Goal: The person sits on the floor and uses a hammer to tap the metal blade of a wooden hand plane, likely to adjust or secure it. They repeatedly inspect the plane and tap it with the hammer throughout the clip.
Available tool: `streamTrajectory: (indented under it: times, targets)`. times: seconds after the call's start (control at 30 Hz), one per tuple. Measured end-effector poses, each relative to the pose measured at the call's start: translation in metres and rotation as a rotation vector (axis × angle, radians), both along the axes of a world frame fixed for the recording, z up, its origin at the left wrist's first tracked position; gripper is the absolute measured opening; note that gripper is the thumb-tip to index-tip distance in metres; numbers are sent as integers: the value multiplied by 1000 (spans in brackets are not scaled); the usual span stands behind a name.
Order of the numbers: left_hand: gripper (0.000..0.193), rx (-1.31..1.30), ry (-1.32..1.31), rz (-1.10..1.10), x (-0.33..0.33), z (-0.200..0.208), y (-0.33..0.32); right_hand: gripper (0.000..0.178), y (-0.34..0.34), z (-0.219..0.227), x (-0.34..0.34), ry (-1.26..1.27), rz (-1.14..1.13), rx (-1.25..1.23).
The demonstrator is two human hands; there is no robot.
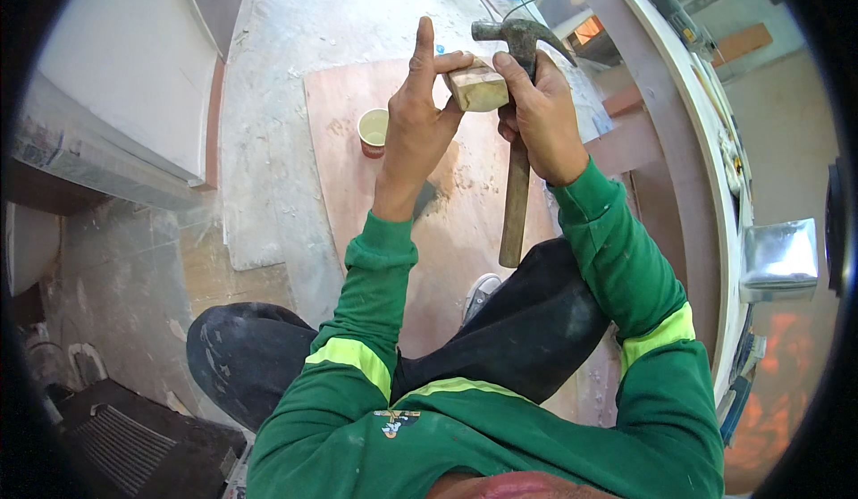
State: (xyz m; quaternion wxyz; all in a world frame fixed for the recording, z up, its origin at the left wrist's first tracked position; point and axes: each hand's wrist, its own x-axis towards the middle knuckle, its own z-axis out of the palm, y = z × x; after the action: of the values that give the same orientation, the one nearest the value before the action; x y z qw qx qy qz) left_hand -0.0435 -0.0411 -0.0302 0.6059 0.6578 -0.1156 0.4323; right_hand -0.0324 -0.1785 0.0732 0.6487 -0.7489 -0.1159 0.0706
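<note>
While seated over a dusty floor (268, 142), holding a small wooden block (475, 86) up at about 12 o'clock — pinched between both hands. Left hand (416, 128): thumb pressed on the block's top, index finger pointing straight up, other fingers curled behind. Right hand (539, 115): fingers clamped on the block and also on a claw hammer (517, 142), handle hanging down toward 6 o'clock. Below, at 10 o'clock from the block, a paper cup (374, 131) standing on a plywood sheet (340, 97).
</note>
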Motion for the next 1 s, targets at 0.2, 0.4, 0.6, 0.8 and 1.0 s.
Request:
streamTrajectory:
  times: [0.2, 0.4, 0.6, 0.8, 1.0]
  targets:
    - [119, 52, -24, 33, 6, -1, 0, 31, 1, 0, 0, -12, -3, 2]
    - [119, -1, 14, -3, 6, -1, 5, 32, 3, -4, 3, -37, -9, -36]
    - [119, -28, 8, -39, 12, -5, 4, 31, 2, -10, 7, -37, -10, -45]
    - [120, -38, 32, -54, 13, -11, 5, 31, 6, -9, 8, -24, -16, -77]
    - [122, -68, 63, -90, 15, -14, 7, 34, 8, -12, 11, -11, -20, -86]
